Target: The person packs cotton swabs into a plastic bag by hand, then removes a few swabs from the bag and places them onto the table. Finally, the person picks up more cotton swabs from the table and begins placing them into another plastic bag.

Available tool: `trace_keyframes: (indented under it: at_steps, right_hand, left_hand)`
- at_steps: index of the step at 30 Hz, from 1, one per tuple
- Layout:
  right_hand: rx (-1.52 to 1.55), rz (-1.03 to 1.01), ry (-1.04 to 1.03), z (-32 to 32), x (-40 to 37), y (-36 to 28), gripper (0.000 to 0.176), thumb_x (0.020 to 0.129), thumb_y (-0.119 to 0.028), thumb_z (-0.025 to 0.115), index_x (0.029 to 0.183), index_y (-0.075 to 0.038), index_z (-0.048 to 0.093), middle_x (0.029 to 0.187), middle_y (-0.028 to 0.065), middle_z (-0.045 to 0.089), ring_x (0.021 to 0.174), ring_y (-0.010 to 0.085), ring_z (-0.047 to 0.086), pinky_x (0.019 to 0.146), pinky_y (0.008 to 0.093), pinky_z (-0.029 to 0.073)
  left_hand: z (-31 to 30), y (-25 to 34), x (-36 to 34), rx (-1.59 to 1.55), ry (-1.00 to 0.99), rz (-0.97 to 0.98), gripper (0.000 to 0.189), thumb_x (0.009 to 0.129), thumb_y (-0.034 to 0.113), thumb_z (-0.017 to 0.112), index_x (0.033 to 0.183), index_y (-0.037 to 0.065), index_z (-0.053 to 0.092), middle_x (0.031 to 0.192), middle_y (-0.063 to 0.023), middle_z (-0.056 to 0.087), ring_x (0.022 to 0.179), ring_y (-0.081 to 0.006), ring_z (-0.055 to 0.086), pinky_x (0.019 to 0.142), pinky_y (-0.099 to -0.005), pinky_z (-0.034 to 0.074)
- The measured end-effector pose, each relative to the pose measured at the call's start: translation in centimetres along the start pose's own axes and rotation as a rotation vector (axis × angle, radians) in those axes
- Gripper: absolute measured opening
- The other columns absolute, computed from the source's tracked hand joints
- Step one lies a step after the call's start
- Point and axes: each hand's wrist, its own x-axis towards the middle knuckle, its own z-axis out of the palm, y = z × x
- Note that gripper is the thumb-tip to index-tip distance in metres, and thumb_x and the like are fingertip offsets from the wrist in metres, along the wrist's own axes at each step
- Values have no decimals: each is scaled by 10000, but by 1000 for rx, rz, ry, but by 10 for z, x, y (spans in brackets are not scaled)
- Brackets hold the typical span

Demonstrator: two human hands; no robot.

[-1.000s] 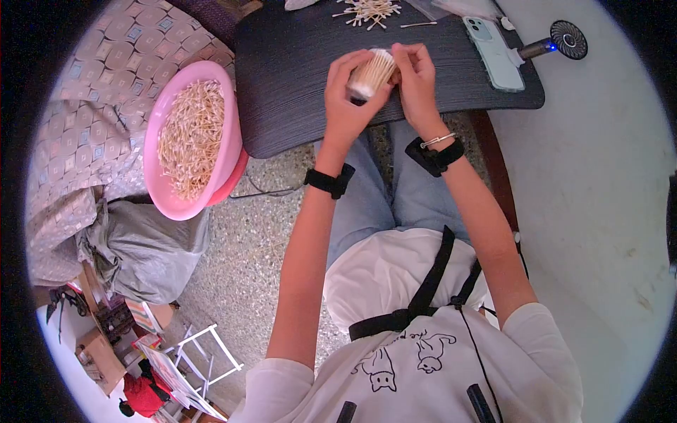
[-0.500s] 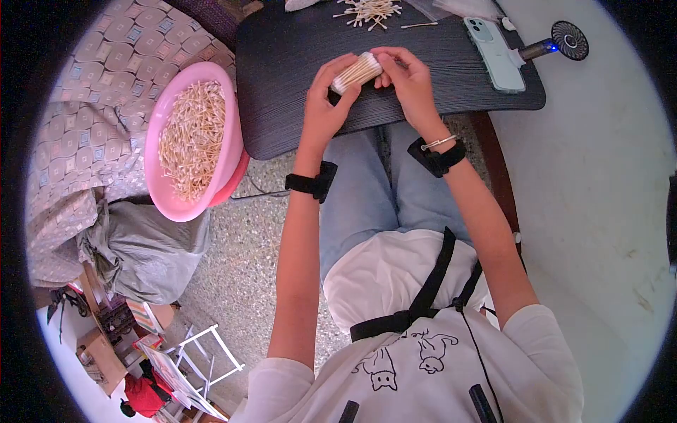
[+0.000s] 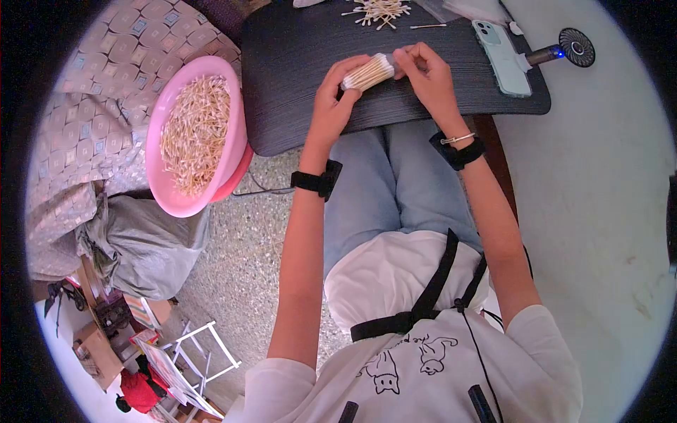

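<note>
My left hand point(image 3: 337, 95) is wrapped round a bundle of cotton swabs point(image 3: 369, 72), held at a slant just above the black table. The bundle has wooden sticks and white tips at both ends. At its right end shows a bit of what looks like a clear plastic bag point(image 3: 395, 62). My right hand point(image 3: 429, 76) pinches this plastic, its fingers closed and a little apart from the swab tips. Beyond the hands, a pile of loose cotton swabs point(image 3: 381, 11) lies on the table, with a single cotton swab point(image 3: 429, 27) beside it.
A pink basin point(image 3: 156, 144) full of cotton swabs stands left of the black table point(image 3: 289, 70). At the table's right lie a phone point(image 3: 502, 60) and a small fan point(image 3: 576, 48). Clear plastic bags point(image 3: 469, 10) lie at the far edge. A wall point(image 3: 585, 176) borders the right side.
My right hand has drawn away from the bundle's end to the right, and clear plastic now shows between them. The whole view has shifted slightly.
</note>
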Motion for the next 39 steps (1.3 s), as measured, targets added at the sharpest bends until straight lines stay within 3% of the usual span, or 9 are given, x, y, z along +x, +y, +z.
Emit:
trace_keyframes:
  at_steps: [4, 10, 13, 16, 19, 25, 28, 34, 39]
  right_hand:
    - [136, 33, 12, 2, -1, 2, 218, 917, -204, 540, 899, 13, 527, 786, 85, 622, 675, 139, 631, 615, 257, 510]
    - [352, 118, -102, -12, -6, -10, 218, 934, -120, 466, 1103, 10, 516, 1051, 86, 582, 982, 152, 577, 874, 292, 483]
    - [452, 153, -135, -14, -9, -8, 224, 905, -49, 471, 1116, 11, 515, 1076, 77, 578, 1052, 156, 547, 930, 305, 457]
    - [220, -18, -101, -9, -6, -3, 231, 855, 23, 479, 1072, 12, 557, 1013, 84, 608, 970, 137, 585, 866, 268, 489]
    - [77, 15, -123, -4, -9, -4, 192, 852, 14, 513, 1025, 1, 596, 988, 63, 621, 928, 110, 587, 822, 249, 489]
    - [90, 72, -155, -9, -7, -5, 157, 849, -22, 571, 997, -18, 621, 967, 47, 631, 886, 92, 588, 764, 235, 487]
    - [181, -40, -154, -6, -8, -3, 182, 867, -56, 576, 1042, -17, 611, 976, 22, 617, 909, 82, 564, 803, 222, 460]
    - [140, 27, -184, -9, -8, -4, 170, 893, -102, 562, 1038, -19, 590, 939, 16, 612, 889, 73, 552, 765, 205, 445]
    - [71, 13, -124, -7, -8, -1, 144, 908, -127, 535, 989, -16, 580, 855, 43, 629, 759, 81, 581, 684, 221, 477]
  left_hand:
    - [0, -2, 0, 1, 8, -18, 445, 714, -20, 484, 1143, 60, 569, 1179, -81, 552, 1114, -201, 504, 964, -308, 373]
    - [-1, -4, -1, 152, -33, 60, 468, 745, -47, 499, 1203, 39, 535, 1231, -54, 521, 1140, -157, 480, 976, -269, 361]
    - [-1, -5, -1, 152, -34, 61, 462, 750, -44, 522, 1204, 42, 536, 1234, -56, 522, 1135, -154, 483, 974, -271, 362]
    - [-1, -5, -1, 68, -9, 0, 439, 744, -28, 539, 1177, 48, 553, 1214, -68, 538, 1125, -173, 497, 972, -284, 365]
    - [0, -5, -1, 24, 28, -15, 430, 704, -19, 561, 1125, 62, 588, 1168, -83, 570, 1112, -210, 520, 968, -309, 372]
    - [-1, -4, -1, -12, 19, -23, 430, 699, -28, 556, 1118, 61, 593, 1169, -80, 570, 1111, -199, 517, 962, -301, 377]
    - [-2, -5, -1, -12, 19, -37, 431, 698, -33, 552, 1117, 59, 593, 1170, -80, 568, 1109, -195, 517, 956, -298, 382]
    - [-2, -5, -2, -60, 36, -53, 436, 702, -56, 535, 1120, 55, 590, 1168, -75, 566, 1092, -181, 524, 940, -286, 396]
    - [-1, -5, -2, -61, 37, -55, 438, 713, -61, 530, 1133, 49, 583, 1163, -68, 567, 1081, -170, 526, 933, -280, 398]
